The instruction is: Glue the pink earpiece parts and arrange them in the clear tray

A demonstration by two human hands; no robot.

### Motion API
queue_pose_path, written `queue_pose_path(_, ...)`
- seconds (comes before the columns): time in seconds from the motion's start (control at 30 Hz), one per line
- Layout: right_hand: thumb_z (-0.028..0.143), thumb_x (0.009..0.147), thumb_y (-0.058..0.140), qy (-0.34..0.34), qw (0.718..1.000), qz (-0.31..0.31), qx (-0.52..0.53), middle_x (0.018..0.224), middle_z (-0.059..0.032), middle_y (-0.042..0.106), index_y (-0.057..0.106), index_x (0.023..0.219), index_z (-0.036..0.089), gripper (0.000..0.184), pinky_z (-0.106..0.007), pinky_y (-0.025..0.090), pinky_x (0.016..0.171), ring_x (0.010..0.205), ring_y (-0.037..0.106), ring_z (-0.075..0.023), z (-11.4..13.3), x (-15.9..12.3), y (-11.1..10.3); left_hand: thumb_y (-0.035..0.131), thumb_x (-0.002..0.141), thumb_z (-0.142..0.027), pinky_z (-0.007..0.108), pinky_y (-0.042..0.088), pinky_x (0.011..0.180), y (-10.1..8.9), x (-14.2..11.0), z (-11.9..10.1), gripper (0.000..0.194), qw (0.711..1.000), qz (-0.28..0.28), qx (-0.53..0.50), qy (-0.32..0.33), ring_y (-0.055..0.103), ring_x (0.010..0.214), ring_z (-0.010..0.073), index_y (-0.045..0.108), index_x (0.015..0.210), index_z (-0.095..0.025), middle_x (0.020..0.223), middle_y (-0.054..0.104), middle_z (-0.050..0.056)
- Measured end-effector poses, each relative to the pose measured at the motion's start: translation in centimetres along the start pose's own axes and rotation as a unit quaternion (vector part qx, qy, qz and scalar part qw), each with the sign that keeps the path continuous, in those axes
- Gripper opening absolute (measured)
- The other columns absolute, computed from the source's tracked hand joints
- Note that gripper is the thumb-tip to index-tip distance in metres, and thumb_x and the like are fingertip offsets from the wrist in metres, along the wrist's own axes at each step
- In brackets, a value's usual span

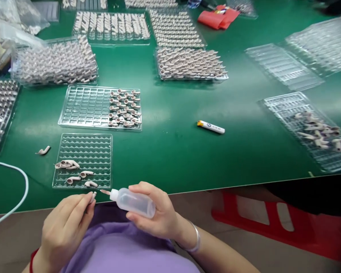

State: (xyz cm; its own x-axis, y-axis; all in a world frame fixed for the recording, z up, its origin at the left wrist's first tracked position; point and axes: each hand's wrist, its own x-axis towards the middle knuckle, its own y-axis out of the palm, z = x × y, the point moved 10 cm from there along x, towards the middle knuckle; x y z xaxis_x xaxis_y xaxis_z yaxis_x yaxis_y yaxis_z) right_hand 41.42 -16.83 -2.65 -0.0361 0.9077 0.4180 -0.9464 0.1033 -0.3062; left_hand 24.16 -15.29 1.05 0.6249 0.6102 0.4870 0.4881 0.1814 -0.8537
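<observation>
My right hand (163,214) is wrapped round a translucent squeeze bottle (133,202), tilted almost level. Its thin nozzle tip points left, toward the small beige earbud shell (93,196) pinched in my left hand (65,223). A short gap seems to lie between tip and shell. Most of that shell is hidden by my fingers. Just beyond my hands lies a clear ridged tray (85,149) carrying several loose earbud shells (68,164) near its front left. One more earbud shell (43,150) rests on the green table left of this tray.
Behind stands a clear compartment tray (83,108), its right part filled with shells. Full trays (191,63) line the back. A white marker-like tube (211,127) lies mid-table. At right are another tray (284,102) with shells and stacked clear trays (286,68). A white cable (25,182) curves at left.
</observation>
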Motion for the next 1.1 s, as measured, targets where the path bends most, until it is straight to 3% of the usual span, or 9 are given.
queue_pose_path(0.23,0.032,0.086,0.059,-0.089,0.992,0.042,-0.079,0.081,-0.0068,0.068,0.048,0.121,0.015,0.040,-0.029,0.042,0.048,0.054,0.048,-0.0146,1.4,-0.2,1.2,0.078,0.070,0.000,0.032,0.053,0.071,1.0,-1.8,0.7,0.039,0.999,-0.011,0.014,-0.029,0.062,0.072,0.0172,0.067,0.106,-0.009,0.083,0.069,0.008)
queue_pose_path(0.63,0.030,0.082,0.063,-0.087,0.988,0.065,-0.108,0.080,-0.0051,0.068,0.043,0.128,0.018,0.052,-0.030,0.044,0.051,0.055,0.052,-0.0159,1.3,-0.5,1.8,0.075,0.072,-0.003,0.030,0.053,0.072,1.3,-1.8,0.8,0.039,0.999,-0.008,0.008,-0.043,0.062,0.071,0.0162,0.066,0.108,-0.015,0.084,0.068,0.005)
queue_pose_path(1.1,0.029,0.082,0.064,-0.088,0.989,0.067,-0.102,0.077,-0.0033,0.067,0.044,0.129,0.018,0.053,-0.030,0.043,0.049,0.054,0.051,-0.0152,1.3,-0.4,1.8,0.076,0.072,-0.003,0.030,0.053,0.071,1.3,-1.8,0.8,0.039,0.999,-0.010,0.011,-0.046,0.062,0.070,0.0159,0.066,0.107,-0.016,0.083,0.068,0.005)
